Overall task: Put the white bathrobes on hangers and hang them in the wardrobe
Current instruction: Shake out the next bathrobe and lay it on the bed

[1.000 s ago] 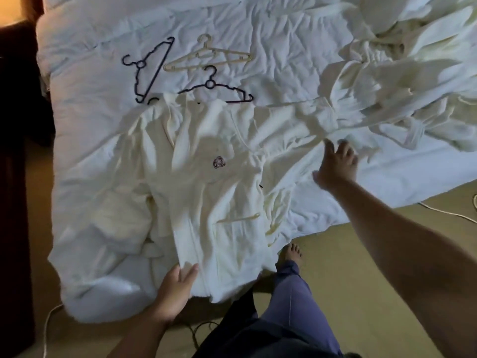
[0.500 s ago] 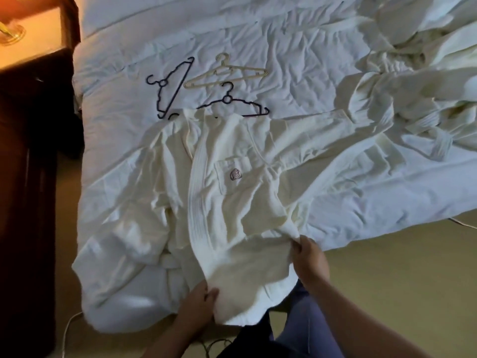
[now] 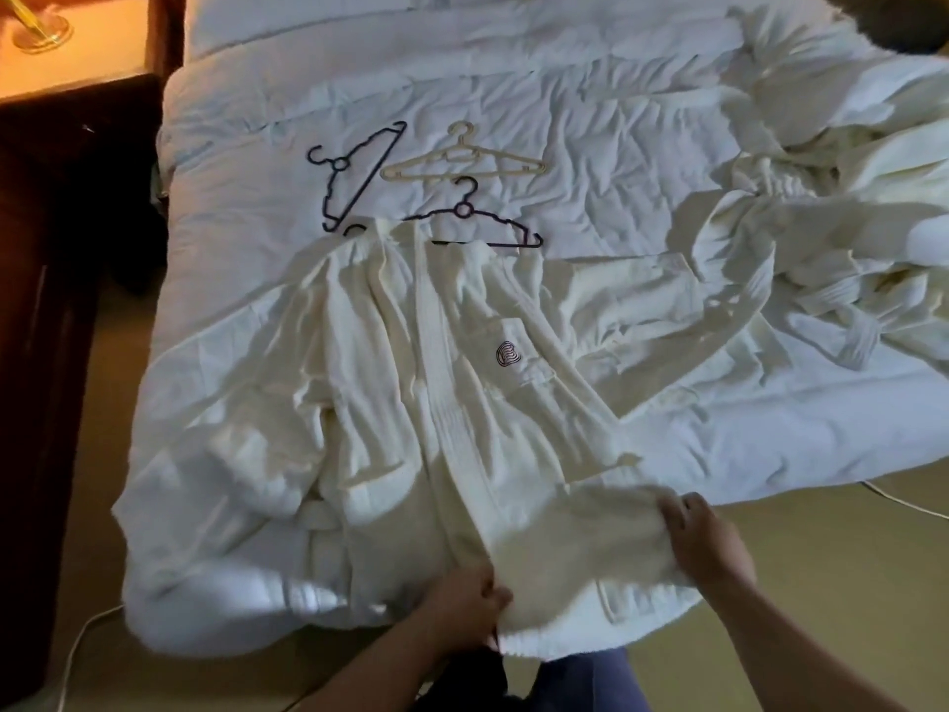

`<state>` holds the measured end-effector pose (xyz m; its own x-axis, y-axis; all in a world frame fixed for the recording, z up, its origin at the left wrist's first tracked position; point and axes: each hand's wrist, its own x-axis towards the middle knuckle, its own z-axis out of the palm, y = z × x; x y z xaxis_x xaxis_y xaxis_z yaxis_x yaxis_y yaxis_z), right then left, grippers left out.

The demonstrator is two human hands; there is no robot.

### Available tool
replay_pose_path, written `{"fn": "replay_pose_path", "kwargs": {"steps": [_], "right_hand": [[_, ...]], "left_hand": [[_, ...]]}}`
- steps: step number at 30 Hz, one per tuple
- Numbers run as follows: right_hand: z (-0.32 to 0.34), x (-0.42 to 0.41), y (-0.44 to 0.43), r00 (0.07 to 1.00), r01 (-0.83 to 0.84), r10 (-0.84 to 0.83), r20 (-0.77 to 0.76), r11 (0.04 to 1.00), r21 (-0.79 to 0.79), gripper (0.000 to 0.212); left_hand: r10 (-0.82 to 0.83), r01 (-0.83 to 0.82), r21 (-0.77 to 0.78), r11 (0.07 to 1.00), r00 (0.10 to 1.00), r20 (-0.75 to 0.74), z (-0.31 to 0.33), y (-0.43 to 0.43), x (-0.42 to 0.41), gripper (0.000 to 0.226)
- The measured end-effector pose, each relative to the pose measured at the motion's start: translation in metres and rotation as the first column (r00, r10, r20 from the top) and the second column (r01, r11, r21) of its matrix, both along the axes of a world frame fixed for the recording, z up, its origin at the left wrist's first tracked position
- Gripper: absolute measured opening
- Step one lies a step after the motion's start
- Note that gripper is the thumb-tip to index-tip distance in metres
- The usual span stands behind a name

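Observation:
A white bathrobe (image 3: pixel 462 382) with a small dark emblem on its chest pocket lies spread front-up on the bed, collar toward the far side. My left hand (image 3: pixel 464 601) grips its lower front edge near the hem. My right hand (image 3: pixel 706 544) grips the hem's right side, lifting the cloth a little. Beyond the collar lie three hangers: a dark one (image 3: pixel 354 177) at the left, a beige one (image 3: pixel 462 164) in the middle, and another dark one (image 3: pixel 477 226) partly under the collar. More white bathrobes (image 3: pixel 842 218) are heaped at the right of the bed.
The bed (image 3: pixel 565 95) has a crumpled white duvet. A dark wooden nightstand (image 3: pixel 77 69) with a lamp base stands at the far left. A white cable (image 3: pixel 904 501) runs along the tan floor at the right, another at the lower left.
My right hand came down from the robe's right sleeve to the hem and gripped it. My left hand took hold of the front edge. The lower robe is now pulled flatter and wider.

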<state>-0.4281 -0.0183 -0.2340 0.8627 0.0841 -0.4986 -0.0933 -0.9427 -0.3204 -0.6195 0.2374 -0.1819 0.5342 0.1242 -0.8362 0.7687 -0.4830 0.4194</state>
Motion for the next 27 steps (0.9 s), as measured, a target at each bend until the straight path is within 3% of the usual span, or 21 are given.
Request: {"fn": "replay_pose_path", "kwargs": {"steps": [3,7,10,14,20,21,27], "right_hand": [[0.004,-0.002,0.004,0.998,-0.056,0.056,0.000,0.998,0.009,0.035],[0.011,0.005,-0.011,1.000,-0.028,0.028,0.006,0.998,-0.061,0.027],[0.014,0.008,-0.018,0.989,-0.144,0.135,-0.059,0.969,-0.202,0.033],[0.033,0.003,0.009,0.955,-0.286,0.270,-0.120,0.947,-0.146,0.044],[0.048,0.005,0.074,0.786,-0.579,0.578,-0.218,0.813,0.068,0.033],[0.048,0.005,0.085,0.762,-0.601,0.607,-0.224,0.792,0.102,0.031],[0.046,-0.010,0.135,0.651,-0.682,0.710,-0.269,0.703,0.204,0.026]], "left_hand": [[0.173,-0.173,-0.029,0.985,0.985,0.006,-0.006,0.006,-0.013,0.022],[0.403,-0.425,-0.267,0.865,0.905,-0.134,-0.005,0.018,-0.035,0.015],[0.523,-0.539,-0.235,0.809,0.842,-0.132,-0.011,0.042,-0.050,0.014],[0.755,-0.751,-0.201,0.629,0.652,-0.073,0.005,0.065,-0.059,0.015],[0.925,-0.912,-0.164,0.375,0.381,-0.003,0.024,0.064,-0.079,0.018],[0.932,-0.922,-0.146,0.358,0.361,0.004,0.026,0.060,-0.083,0.017],[0.891,-0.882,-0.138,0.451,0.453,0.017,0.044,0.032,-0.098,0.019]]}}
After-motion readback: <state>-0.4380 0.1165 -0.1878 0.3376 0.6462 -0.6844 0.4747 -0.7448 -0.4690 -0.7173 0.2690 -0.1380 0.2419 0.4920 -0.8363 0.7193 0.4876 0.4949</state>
